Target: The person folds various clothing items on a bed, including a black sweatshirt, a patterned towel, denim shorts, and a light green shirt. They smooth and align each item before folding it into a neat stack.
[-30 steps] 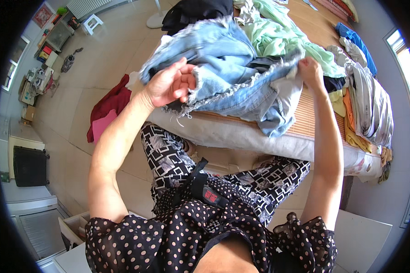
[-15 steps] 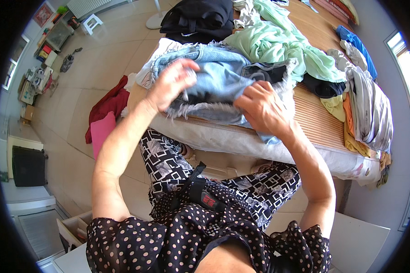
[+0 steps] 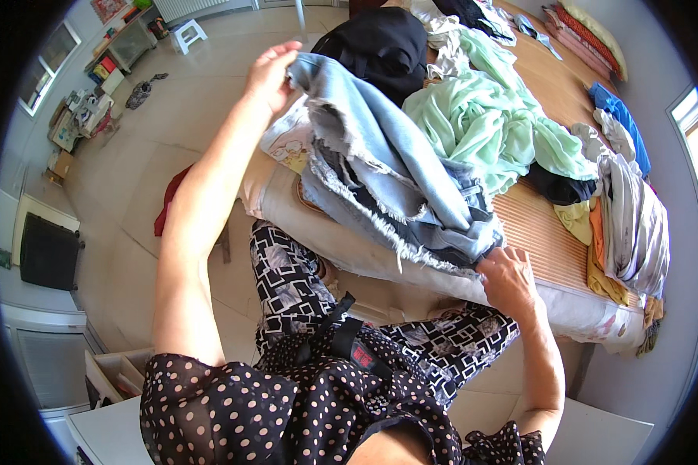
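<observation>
A light blue denim garment with frayed white edges is stretched between my hands over the near edge of the bed. My left hand is raised at the far left, its fingers closed on one end of the denim. Lower down on the right, my right hand grips the other end close to the mattress edge. Dark patches show through the ragged openings in the cloth. Under its left part lies a white printed cloth, partly covered.
Behind the denim are a black garment and a crumpled mint green cloth. Grey striped clothing hangs at the bed's right end, beside yellow and orange pieces. A dark red cloth shows left of the bed.
My left hand has moved up and away, lifting one end of the denim. My right hand has moved right and nearer me, and the bunched garment is now drawn out lengthwise.
</observation>
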### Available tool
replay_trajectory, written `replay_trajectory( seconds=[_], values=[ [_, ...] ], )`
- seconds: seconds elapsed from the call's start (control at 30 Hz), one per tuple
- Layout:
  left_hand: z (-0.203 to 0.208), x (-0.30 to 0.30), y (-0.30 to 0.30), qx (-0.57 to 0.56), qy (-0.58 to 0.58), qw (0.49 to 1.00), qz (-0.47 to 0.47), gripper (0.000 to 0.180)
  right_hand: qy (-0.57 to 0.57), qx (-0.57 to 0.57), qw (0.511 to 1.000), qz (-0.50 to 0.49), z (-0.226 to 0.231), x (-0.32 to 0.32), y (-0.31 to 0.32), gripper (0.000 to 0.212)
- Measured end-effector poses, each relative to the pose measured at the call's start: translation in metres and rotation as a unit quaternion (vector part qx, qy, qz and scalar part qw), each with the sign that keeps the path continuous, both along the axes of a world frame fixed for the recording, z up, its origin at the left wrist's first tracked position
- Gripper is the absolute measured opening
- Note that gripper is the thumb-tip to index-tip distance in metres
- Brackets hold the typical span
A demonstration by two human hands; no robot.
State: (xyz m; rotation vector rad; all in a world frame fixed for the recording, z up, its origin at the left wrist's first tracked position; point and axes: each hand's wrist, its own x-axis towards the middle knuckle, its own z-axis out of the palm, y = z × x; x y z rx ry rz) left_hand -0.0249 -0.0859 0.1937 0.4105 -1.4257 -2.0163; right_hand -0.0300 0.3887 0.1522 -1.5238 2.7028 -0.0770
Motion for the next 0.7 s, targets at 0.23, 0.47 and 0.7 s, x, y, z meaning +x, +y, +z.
replay_trajectory(
  seconds=[0.23, 0.47, 0.7],
  values=[
    [0.008, 0.015, 0.046, -0.029, 0.023, 0.995, -0.093, 0.025, -0.139, -0.285, 0.948, 0.005, 0.025, 0.002, -0.095, 0.017],
    [0.015, 0.030, 0.075, -0.312, 0.000, 0.943, -0.117, 0.062, -0.012, -0.268, 0.960, -0.075, -0.026, -0.039, -0.163, 0.047],
    [0.033, 0.044, 0.073, -0.331, -0.018, 0.930, -0.160, 0.054, -0.403, -0.455, 0.778, -0.157, -0.006, -0.092, -0.117, 0.021]
  ],
)
